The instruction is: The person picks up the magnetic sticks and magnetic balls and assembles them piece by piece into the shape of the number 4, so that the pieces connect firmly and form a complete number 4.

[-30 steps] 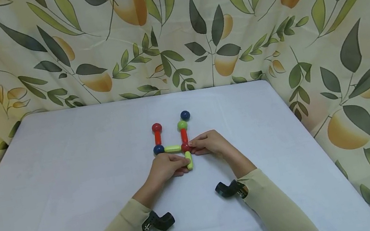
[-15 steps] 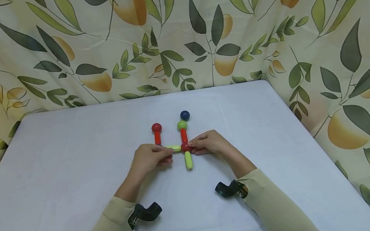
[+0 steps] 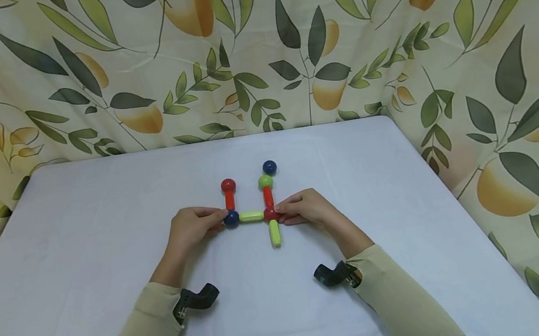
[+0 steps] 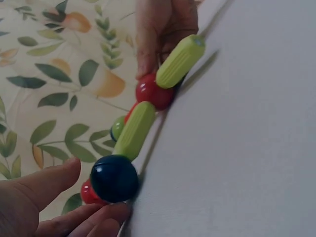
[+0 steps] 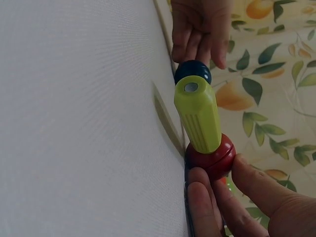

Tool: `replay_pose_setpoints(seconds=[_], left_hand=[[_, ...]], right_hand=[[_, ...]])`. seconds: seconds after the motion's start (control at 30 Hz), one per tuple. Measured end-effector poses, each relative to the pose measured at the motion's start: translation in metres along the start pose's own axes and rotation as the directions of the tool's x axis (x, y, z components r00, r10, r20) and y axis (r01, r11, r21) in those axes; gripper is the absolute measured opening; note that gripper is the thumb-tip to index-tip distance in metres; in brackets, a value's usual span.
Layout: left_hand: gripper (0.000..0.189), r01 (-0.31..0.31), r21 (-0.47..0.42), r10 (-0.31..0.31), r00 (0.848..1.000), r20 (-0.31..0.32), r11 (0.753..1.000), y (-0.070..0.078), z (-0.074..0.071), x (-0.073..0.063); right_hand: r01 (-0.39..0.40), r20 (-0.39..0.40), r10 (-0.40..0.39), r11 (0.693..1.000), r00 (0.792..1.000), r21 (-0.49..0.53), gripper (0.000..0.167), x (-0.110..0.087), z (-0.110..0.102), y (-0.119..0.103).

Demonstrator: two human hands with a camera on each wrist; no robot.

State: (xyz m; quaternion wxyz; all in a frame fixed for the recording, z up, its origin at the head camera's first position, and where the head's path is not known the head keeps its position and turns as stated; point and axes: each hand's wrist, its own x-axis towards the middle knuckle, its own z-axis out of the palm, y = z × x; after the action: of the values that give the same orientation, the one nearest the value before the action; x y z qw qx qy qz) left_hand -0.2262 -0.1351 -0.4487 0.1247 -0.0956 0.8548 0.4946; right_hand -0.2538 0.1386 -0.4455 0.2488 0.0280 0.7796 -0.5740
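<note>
A toy of magnetic balls and rods lies on the table. My right hand pinches its red ball between thumb and fingers. From this ball one light green rod points toward me, and another light green rod runs left to a dark blue ball. My left hand is at the blue ball's left side; in the left wrist view its thumb stands apart from the ball, with the fingers close below. Beyond the blue ball, a red rod leads to another red ball.
On the right side, a second red rod carries a green ball. A loose-looking dark blue ball sits against or just behind it. The white-covered table ends at a leaf-and-fruit patterned curtain.
My left hand has left the near green rod, passing over the left green rod to the blue ball's left side. My right hand stays at the red ball.
</note>
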Motion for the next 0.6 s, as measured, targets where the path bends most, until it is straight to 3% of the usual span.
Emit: replay_pose_setpoints(seconds=[0.33, 0.6], left_hand=[[0.039, -0.058, 0.045, 0.06, 0.997, -0.055, 0.997, -0.001, 0.015, -0.001], [0.039, -0.045, 0.062, 0.048, 0.997, -0.058, 0.997, 0.001, 0.014, -0.004]], right_hand=[[-0.014, -0.011, 0.014, 1.0, 1.0, -0.001, 0.028, 0.0, 0.0, 0.0], [0.001, -0.018, -0.001, 1.0, 1.0, 0.0, 0.027, -0.001, -0.001, -0.001]])
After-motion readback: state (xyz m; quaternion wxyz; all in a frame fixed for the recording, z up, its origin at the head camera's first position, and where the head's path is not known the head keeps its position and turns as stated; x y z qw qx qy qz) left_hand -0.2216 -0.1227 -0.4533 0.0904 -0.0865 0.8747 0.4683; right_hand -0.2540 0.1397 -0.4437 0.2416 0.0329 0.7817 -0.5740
